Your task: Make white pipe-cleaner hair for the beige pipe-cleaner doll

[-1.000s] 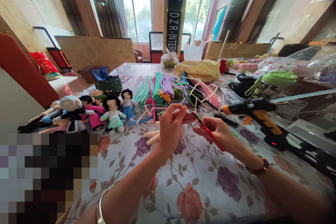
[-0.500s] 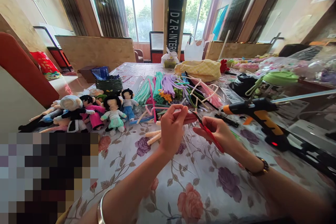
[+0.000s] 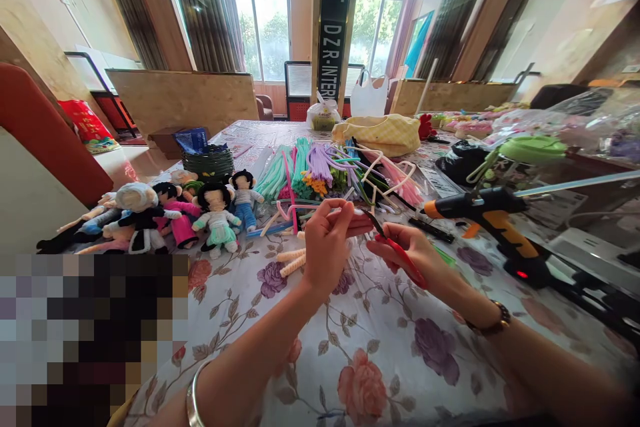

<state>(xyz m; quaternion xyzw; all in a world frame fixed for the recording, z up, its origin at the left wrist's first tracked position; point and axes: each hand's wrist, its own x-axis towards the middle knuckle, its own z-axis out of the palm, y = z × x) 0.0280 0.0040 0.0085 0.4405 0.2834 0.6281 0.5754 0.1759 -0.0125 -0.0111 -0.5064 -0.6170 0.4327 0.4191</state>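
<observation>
While pinching something unclear in left hand (image 3: 327, 235), grasping scissors (image 3: 383, 239) in right hand (image 3: 421, 250). Now showing wider handles (image 3: 414, 272), still working.

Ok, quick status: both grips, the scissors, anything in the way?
Right grip on red-handled scissors, angled toward left grip. Left pinched shut, contents unclear. Glue gun near on the right, not between the grips.

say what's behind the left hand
Behind the left hand, ridged peach pieces poke out and bundled fuzzy stems lie farther back. Whatever the hand covers can't be seen.
</observation>
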